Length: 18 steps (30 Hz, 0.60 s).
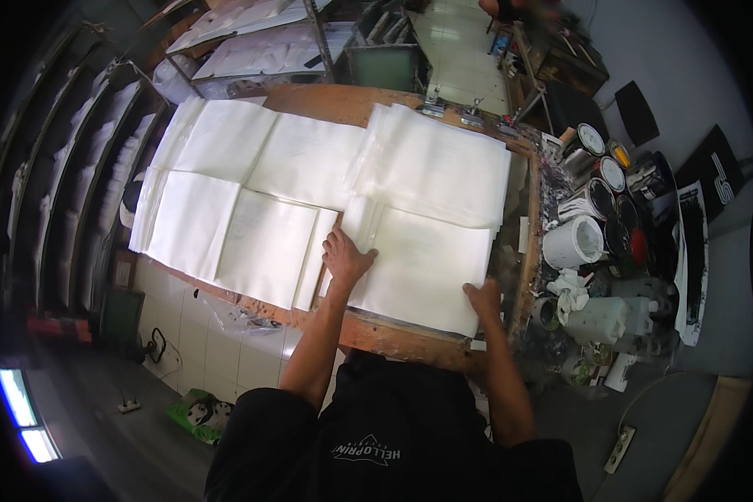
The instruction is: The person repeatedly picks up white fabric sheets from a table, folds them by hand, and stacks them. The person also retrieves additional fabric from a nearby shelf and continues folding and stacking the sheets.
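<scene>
Several stacks of large white sheets (251,192) cover a wooden table (393,335). My left hand (345,257) lies flat, fingers spread, on the left edge of the nearest stack (422,268). At that stack's lower right corner, my right hand (483,298) pinches the sheets at the table's front edge. Another white stack (439,163) lies just beyond it, partly overlapping.
Open paint cans and a white bucket (573,241) crowd a stained stand at the right, with rags and a plastic jug (602,318). Metal clamps (433,105) sit on the table's far edge. Racks of stacked sheets (84,167) line the left; a shelf unit (259,42) stands behind.
</scene>
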Tool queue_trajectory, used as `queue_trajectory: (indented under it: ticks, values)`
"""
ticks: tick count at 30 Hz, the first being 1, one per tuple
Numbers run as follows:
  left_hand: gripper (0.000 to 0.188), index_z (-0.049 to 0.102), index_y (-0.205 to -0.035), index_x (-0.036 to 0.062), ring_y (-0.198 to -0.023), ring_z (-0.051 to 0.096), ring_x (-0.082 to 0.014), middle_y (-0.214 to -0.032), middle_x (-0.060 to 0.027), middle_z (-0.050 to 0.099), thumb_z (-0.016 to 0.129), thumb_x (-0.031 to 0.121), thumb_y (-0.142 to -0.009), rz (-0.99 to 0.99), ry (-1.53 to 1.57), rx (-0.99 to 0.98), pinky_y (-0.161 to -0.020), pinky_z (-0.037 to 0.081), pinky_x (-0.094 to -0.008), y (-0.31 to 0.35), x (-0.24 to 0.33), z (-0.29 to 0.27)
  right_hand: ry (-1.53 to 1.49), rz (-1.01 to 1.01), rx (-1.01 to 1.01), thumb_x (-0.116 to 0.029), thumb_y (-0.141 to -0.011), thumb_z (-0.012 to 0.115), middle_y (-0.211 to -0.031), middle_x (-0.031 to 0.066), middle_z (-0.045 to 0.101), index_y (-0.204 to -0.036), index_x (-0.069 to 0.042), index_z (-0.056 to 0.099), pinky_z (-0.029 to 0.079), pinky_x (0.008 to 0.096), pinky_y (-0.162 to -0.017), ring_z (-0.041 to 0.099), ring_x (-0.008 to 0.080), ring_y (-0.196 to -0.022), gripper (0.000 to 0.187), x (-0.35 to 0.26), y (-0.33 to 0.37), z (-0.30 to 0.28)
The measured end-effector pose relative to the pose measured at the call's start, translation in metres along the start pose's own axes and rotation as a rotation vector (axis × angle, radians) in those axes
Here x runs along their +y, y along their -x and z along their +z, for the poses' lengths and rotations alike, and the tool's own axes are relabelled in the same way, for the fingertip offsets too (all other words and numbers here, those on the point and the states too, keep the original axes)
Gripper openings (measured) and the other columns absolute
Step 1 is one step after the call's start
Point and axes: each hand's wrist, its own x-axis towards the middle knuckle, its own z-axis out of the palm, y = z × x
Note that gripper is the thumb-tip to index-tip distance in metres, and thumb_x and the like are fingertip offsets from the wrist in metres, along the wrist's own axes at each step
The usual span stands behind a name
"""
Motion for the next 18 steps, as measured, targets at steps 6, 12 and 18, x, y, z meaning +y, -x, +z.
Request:
queue_trajectory:
  ticks: [6,12,18]
  values:
    - [0.111,0.034,-0.132,-0.0104,-0.117,0.05,-0.0411,-0.123,-0.0239,0.052,0.09,0.042,-0.053,0.074,0.014,-0.071,-0.1,0.045,-0.0446,-0.033,-0.016,0.001,-0.118,0.0,-0.112,-0.022,-0.075,0.075,-0.084,0.0203,0.071,-0.094,0.006,0.069,0.053,0.04,-0.072,0.07,0.032,-0.08,0.035,-0.02,0.001,-0.013]
    - [0.101,0.036,-0.133,-0.0063,-0.118,0.05,-0.0402,-0.126,-0.0247,0.049,0.088,0.037,-0.058,0.073,-0.064,-0.029,-0.097,0.047,-0.0442,-0.01,0.007,-0.005,0.018,-0.029,-0.01,-0.015,-0.078,0.074,-0.087,0.0203,0.071,-0.095,0.008,0.068,0.052,0.0392,-0.07,0.069,0.0283,-0.077,0.029,-0.025,0.003,-0.008]
    - [0.092,0.039,-0.129,-0.0045,-0.11,0.06,-0.0371,-0.116,-0.0237,0.06,0.086,0.034,-0.06,0.078,0.038,-0.04,-0.094,0.048,-0.0444,-0.013,0.008,-0.009,0.035,-0.089,0.02,-0.015,-0.077,0.073,-0.088,0.0208,0.071,-0.095,0.005,0.069,0.052,0.0399,-0.072,0.07,0.0312,-0.08,0.027,-0.009,-0.003,-0.002]
